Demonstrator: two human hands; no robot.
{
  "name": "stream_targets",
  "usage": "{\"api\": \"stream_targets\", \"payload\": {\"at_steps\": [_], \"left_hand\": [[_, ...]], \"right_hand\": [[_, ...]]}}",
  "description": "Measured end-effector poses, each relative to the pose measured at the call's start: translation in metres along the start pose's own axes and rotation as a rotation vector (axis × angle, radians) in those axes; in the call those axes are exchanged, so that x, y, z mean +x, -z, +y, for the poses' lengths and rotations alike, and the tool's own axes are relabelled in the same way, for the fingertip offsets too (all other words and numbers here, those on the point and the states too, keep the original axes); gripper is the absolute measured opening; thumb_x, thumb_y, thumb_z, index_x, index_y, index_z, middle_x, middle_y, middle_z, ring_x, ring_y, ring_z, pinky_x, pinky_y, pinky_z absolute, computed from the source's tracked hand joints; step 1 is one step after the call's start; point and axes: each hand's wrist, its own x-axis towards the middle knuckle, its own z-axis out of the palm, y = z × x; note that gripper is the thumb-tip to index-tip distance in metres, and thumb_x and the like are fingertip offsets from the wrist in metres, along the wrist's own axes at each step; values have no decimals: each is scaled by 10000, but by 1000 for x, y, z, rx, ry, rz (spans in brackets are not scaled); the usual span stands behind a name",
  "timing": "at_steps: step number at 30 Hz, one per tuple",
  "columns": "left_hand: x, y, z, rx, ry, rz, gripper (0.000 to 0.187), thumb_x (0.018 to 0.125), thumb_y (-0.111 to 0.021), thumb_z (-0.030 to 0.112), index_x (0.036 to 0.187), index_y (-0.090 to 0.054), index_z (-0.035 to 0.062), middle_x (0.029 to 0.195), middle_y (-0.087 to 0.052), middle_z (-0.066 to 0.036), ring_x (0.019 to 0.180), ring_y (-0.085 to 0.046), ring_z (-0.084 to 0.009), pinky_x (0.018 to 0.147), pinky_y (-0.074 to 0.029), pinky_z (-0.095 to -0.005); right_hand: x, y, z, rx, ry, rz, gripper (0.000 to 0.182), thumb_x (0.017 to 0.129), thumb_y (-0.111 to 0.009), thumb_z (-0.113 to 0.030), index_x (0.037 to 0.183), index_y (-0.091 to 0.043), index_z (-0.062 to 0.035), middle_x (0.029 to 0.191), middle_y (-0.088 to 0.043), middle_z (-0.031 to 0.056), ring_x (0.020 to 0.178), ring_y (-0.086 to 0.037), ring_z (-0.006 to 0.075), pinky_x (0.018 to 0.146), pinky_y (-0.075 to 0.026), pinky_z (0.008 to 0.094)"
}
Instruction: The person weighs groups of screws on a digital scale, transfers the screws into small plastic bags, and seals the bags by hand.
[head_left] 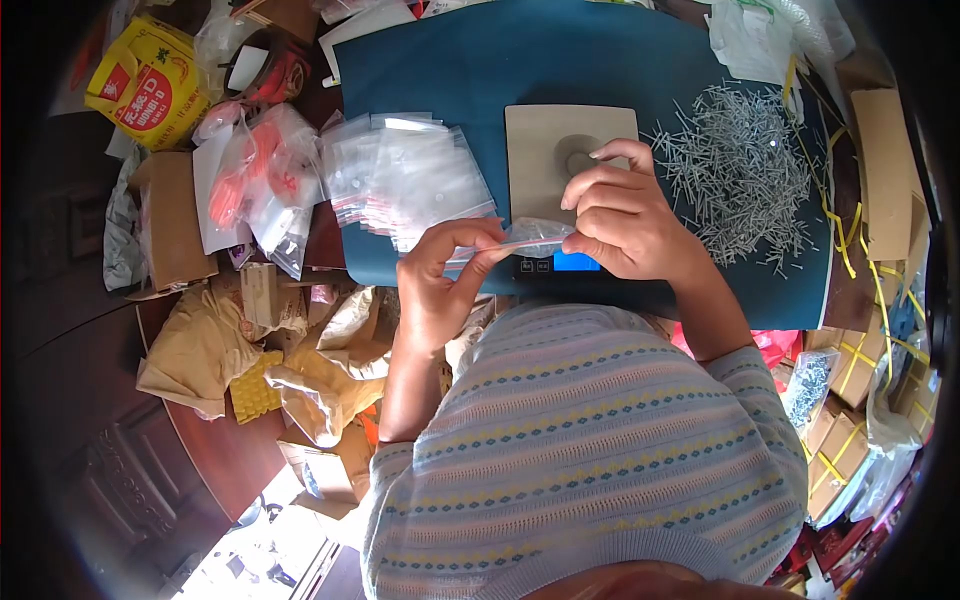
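My left hand [445,272] pinches the left end of a small clear zip-lock bag [535,238], thumb against fingers. At the bag's other end, the thumb and index finger of my right hand [628,215] close on its red-edged strip, while the other fingers curl above. The bag is over the front of a kitchen scale [530,150] with a beige platform and lit blue display; what it contains I cannot make out. A stack of flat clear zip-lock bags [415,175] lies left of the scale. To the right is a big heap of silvery nails or screws [740,175].
A dark teal mat [430,70] covers the table. Bags with red items [265,165] and a yellow box [150,85] stand at left. Brown paper packaging [200,345] lies below. Cardboard and yellow straps [850,245] line the right edge; white plastic bags [755,40] sit at back right.
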Motion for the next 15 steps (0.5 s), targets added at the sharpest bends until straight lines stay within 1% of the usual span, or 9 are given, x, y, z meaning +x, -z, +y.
{"api": "stream_targets", "payload": {"at_steps": [3, 6, 8, 10, 11, 12, 14, 15], "left_hand": [[-2, 4, -4, -105, -24, 0, 107, 774, -726, -12, 809, -625, -17, 866, -688, -131, 916, -664, -237, 826, -512, -349], [-8, 9, -2, -145, 29, 16, 126, 752, -755, 10, 792, -636, -5, 854, -699, -123, 884, -679, -227, 802, -521, -342], [-15, 17, -4, -147, 94, -6, 134, 729, -769, 2, 768, -641, 5, 858, -702, -125, 871, -678, -208, 784, -521, -320], [-22, 31, -1, -109, 87, -28, 112, 731, -753, -28, 774, -653, 1, 851, -703, -119, 827, -680, -192, 740, -527, -299], [-27, 44, -2, -30, 82, -48, 105, 733, -741, -44, 785, -660, -3, 841, -702, -116, 801, -677, -176, 705, -527, -287], [-34, 59, -4, 50, 76, -68, 103, 735, -729, -60, 796, -666, -7, 830, -702, -112, 775, -673, -161, 671, -528, -276], [-50, 92, -10, 56, 171, -69, 102, 739, -704, -88, 805, -671, -18, 806, -698, -106, 734, -659, -127, 615, -520, -259], [-60, 103, -11, 73, 320, -65, 106, 733, -700, -95, 804, -667, -24, 804, -697, -99, 731, -652, -117, 602, -513, -255]], "right_hand": [[-1, 0, -1, 21, 7, 29, 332, 720, -760, -273, 603, -497, -108, 701, -553, -10, 727, -575, 136, 891, -349, 373], [-2, -3, -3, 66, -11, 54, 325, 714, -767, -268, 616, -503, -106, 707, -559, -9, 728, -579, 139, 893, -348, 376], [-7, -5, -2, 118, -46, 26, 295, 727, -767, -247, 641, -525, -103, 725, -573, -9, 757, -584, 152, 884, -360, 372], [-14, -5, 1, 188, -100, -8, 265, 741, -762, -230, 659, -545, -102, 736, -580, -6, 770, -585, 159, 874, -371, 369], [-18, 2, 6, 135, -146, -51, 196, 766, -744, -202, 696, -592, -100, 762, -598, 3, 792, -588, 176, 841, -397, 358], [-28, 8, 14, 103, -245, -37, 139, 795, -712, -185, 769, -633, -75, 783, -609, 35, 797, -591, 212, 795, -426, 362], [-44, 28, 28, -9, -543, 15, 147, 824, -682, -187, 868, -644, -52, 835, -622, 74, 812, -599, 256, 774, -450, 380], [-56, 39, 41, -125, -584, 24, 200, 833, -675, -213, 944, -632, -53, 872, -621, 102, 841, -601, 279, 783, -458, 380]]}}
